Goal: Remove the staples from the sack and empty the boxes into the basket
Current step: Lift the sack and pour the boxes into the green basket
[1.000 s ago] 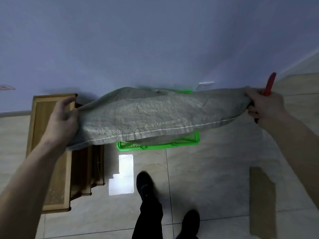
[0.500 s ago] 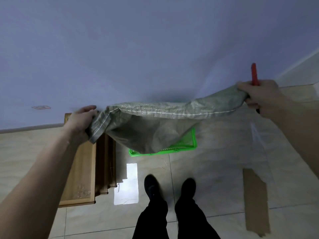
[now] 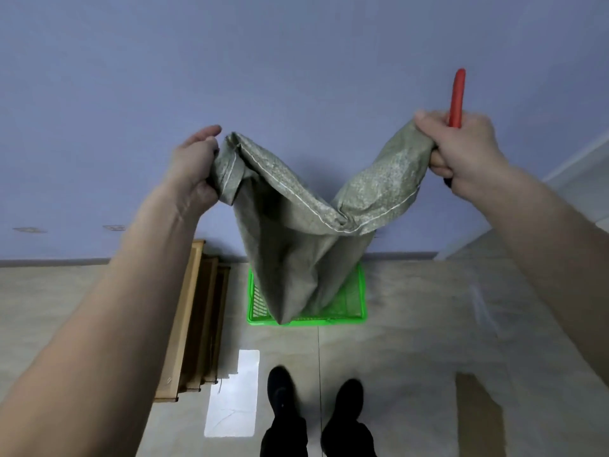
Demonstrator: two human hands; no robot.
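A grey-green woven sack [image 3: 303, 245] hangs upside down over a bright green plastic basket [image 3: 357, 305] on the floor by the wall. My left hand [image 3: 194, 166] grips one bottom corner of the sack, raised high. My right hand [image 3: 461, 146] grips the other corner together with a red-handled tool [image 3: 458, 97] that sticks up above the fist. The sack sags in a V between my hands, and its lower end dips into the basket. What lies in the basket is hidden by the sack.
A stack of wooden boards [image 3: 194, 321] lies on the tiled floor left of the basket. A strip of brown cardboard [image 3: 478, 417] lies on the floor at lower right. My two black shoes [image 3: 313, 397] stand just in front of the basket. The blue wall is behind.
Both hands have lifted the sack from lying level to hanging down, and have come closer together. The sack now droops limp into the basket. My feet have come side by side.
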